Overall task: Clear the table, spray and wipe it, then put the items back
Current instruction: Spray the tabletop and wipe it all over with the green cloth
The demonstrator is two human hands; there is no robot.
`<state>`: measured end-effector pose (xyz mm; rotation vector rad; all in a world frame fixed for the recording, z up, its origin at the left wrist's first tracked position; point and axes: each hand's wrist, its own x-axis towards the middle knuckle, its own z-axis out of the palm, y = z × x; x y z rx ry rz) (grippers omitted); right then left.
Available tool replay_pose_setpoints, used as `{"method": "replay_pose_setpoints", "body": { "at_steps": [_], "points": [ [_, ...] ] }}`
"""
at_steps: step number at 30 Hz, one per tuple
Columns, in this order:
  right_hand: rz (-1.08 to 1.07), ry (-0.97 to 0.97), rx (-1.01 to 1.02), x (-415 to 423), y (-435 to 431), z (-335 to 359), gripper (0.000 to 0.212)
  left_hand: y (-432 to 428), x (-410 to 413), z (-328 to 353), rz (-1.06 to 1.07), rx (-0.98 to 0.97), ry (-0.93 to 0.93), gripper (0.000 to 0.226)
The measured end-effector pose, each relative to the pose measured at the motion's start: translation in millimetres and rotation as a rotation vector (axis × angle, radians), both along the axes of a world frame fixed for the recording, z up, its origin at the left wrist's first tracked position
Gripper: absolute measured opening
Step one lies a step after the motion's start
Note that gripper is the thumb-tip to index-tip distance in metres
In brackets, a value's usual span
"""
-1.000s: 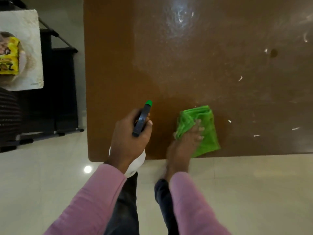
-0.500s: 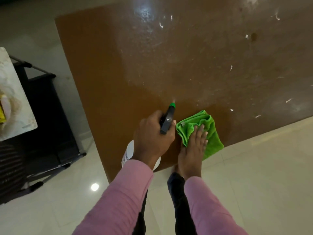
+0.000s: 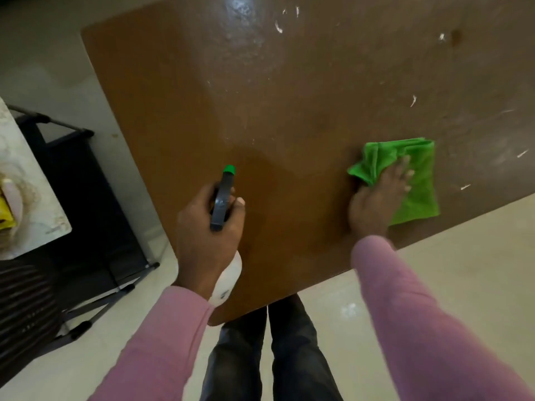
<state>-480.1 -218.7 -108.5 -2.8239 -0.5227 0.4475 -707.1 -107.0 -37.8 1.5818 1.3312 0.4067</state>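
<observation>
Only the one head view here. The big change from half a second ago is the green microfibre cloth (image 3: pixel 419 198). It was tucked right up against the spray bottle (image 3: pixel 222 208), practically touching it, and now it's well off to the right of the bottle, near the table's front edge. The right hand (image 3: pixel 379 195) went with it. Its fingers (image 3: pixel 404 166) are laid out flat on top of the cloth, pressing it down rather than grabbing it.

The left hand (image 3: pixel 207 227) hasn't really shifted. Its fingers are wrapped around the bottle's neck with the thumb up by the grey trigger head, and the green nozzle points away over the table (image 3: pixel 289 96). Can't tell if the trigger is being squeezed.

Just past the nozzle and to the bottle's right there's a darker, damp-looking patch (image 3: pixel 260 180), so I'd say that bit has been sprayed and the wipe stroke is now under way. Further right of the bottle and beyond it, white flecks (image 3: pixel 413 100) are scattered on the brown top, so plenty of wiping is left.

Way left of the bottle, a pale side surface (image 3: pixel 43 204) holds a yellow packet (image 3: pixel 5 218), probably one of the cleared items, not yet put back.
</observation>
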Motion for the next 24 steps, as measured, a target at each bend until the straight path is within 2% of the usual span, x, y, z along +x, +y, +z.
{"method": "replay_pose_setpoints", "body": {
  "at_steps": [4,6,7,9,13,16,18,21,23,24],
  "points": [
    [0.455,0.108,0.107,-113.6,22.9,-0.3,0.078,5.6,-0.4,0.3,0.042,-0.005,0.001,0.010],
    [0.678,0.150,0.089,-128.7,19.1,3.1,0.076,5.8,2.3,1.8,0.036,0.009,0.005,0.009],
    [0.724,0.139,0.083,-112.9,16.7,2.5,0.076,6.8,4.1,2.7,0.037,0.010,0.003,0.008],
    [0.647,0.090,0.057,-59.9,13.2,2.4,0.079,7.8,6.1,3.4,0.037,-0.004,0.012,0.006],
    [0.256,0.035,-0.024,53.9,28.5,4.1,0.077,9.6,12.2,4.1,0.071,-0.001,0.031,0.006],
    [0.058,0.040,-0.028,40.6,60.9,1.1,0.076,10.9,12.9,1.2,0.093,0.028,0.052,0.008],
    [0.164,0.023,0.020,-18.2,79.2,-1.7,0.078,11.3,11.8,-0.5,0.120,0.019,0.043,0.005],
    [0.512,0.175,0.173,-120.4,87.8,1.6,0.074,14.1,12.6,-1.6,0.134,0.036,0.053,0.003],
    [0.701,0.239,0.176,-135.1,81.7,5.8,0.067,17.2,13.1,-2.5,0.150,0.028,0.080,0.005],
    [0.732,0.233,0.171,-123.3,78.7,4.4,0.070,20.0,12.6,-2.7,0.169,0.003,0.079,0.005]
  ]
}}
